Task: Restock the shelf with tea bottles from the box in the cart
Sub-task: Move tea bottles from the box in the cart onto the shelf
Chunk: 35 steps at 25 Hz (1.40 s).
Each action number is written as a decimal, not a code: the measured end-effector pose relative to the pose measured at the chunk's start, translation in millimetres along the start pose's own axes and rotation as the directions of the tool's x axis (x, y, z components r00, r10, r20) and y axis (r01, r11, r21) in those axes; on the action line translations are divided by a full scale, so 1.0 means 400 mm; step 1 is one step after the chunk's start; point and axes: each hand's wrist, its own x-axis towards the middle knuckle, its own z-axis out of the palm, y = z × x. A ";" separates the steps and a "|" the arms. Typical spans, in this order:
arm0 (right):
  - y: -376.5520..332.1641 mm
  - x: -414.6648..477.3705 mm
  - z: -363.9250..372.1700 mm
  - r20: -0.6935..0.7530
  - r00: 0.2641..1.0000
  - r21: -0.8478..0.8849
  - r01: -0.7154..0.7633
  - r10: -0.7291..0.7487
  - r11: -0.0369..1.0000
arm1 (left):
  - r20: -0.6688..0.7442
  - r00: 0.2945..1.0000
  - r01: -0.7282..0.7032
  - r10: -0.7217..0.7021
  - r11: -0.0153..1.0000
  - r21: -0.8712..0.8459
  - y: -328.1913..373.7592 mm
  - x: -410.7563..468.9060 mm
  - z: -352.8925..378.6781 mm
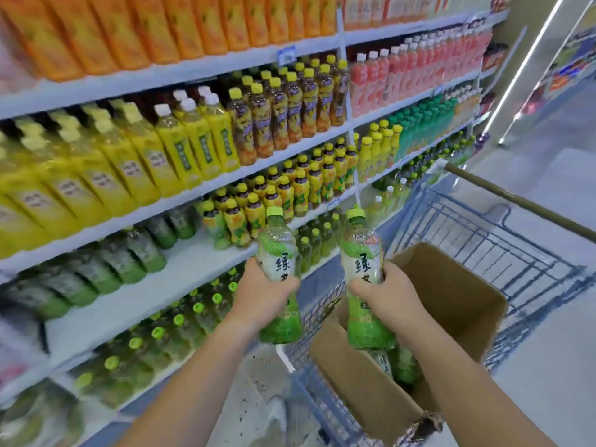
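1. Store aisle: drinks racking runs along our left in several tiers, pale floor to the right. Far-left edge is blurred.
2. The shelf [180, 269] at mid-height shows a bare white board. Green-label stock [129, 256] stands at its left rear and yellow-cap bottles [242, 217] at its right.
3. The cart [483, 240], blue wire, stands just beside the racking on the right. Its handle bar [516, 201] is at the far end.
4. The box [451, 291], cardboard w/ open top, sits inside the cart. We note more tea bottles [403, 362] lying low in it.
5. The left hand [261, 295] has fingers curled round the mid-body of the left bottle [277, 250]. It is held roughly upright in front of the shelf edge, over the cart's near rim.
6. The right hand [383, 295] grips the right bottle [361, 253] the same way. It is roughly upright, above the box opening.
7. Both held bottles have lime caps on and green labels w/ dark characters. They are apart from each other, and neither touches the shelf.
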 end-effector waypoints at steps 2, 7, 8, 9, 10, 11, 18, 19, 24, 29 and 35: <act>-0.029 -0.015 0.080 0.104 0.994 -0.030 0.031 -0.028 0.999 | -0.137 0.990 0.031 -0.032 0.999 -0.006 -0.027 -0.066 -0.093; -0.107 -0.047 0.299 0.305 0.946 -0.099 0.144 -0.108 0.985 | -0.317 0.942 0.103 -0.110 0.994 -0.041 -0.107 -0.171 -0.324; -0.124 -0.052 0.344 0.334 0.935 -0.102 0.160 -0.117 0.982 | -0.348 0.930 0.106 -0.117 0.993 -0.052 -0.124 -0.186 -0.366; -0.139 -0.057 0.390 0.362 0.924 -0.106 0.175 -0.126 0.979 | -0.383 0.916 0.108 -0.122 0.992 -0.057 -0.142 -0.198 -0.405; -0.154 -0.059 0.436 0.391 0.910 -0.114 0.195 -0.136 0.974 | -0.416 0.900 0.111 -0.126 0.992 -0.061 -0.162 -0.206 -0.442; -0.169 -0.060 0.481 0.421 0.896 -0.122 0.213 -0.144 0.969 | -0.443 0.887 0.115 -0.133 0.991 -0.068 -0.182 -0.210 -0.477; -0.242 -0.028 0.740 0.462 0.875 -0.141 0.230 -0.141 0.963 | -0.460 0.877 0.096 -0.139 0.989 -0.115 -0.292 -0.123 -0.658; -0.245 -0.016 0.770 0.456 0.880 -0.148 0.224 -0.135 0.963 | -0.460 0.877 0.092 -0.135 0.989 -0.116 -0.309 -0.098 -0.677; -0.218 0.095 0.875 0.422 0.899 -0.187 0.211 -0.115 0.960 | -0.436 0.897 0.034 -0.066 0.996 -0.081 -0.365 0.043 -0.708; -0.143 0.260 0.949 0.406 0.905 -0.200 0.223 -0.127 0.954 | -0.432 0.901 0.017 -0.050 0.997 -0.081 -0.431 0.229 -0.648; -0.049 0.471 1.019 0.404 0.898 -0.227 0.284 -0.175 0.932 | -0.485 0.874 0.010 -0.025 0.999 -0.034 -0.528 0.453 -0.551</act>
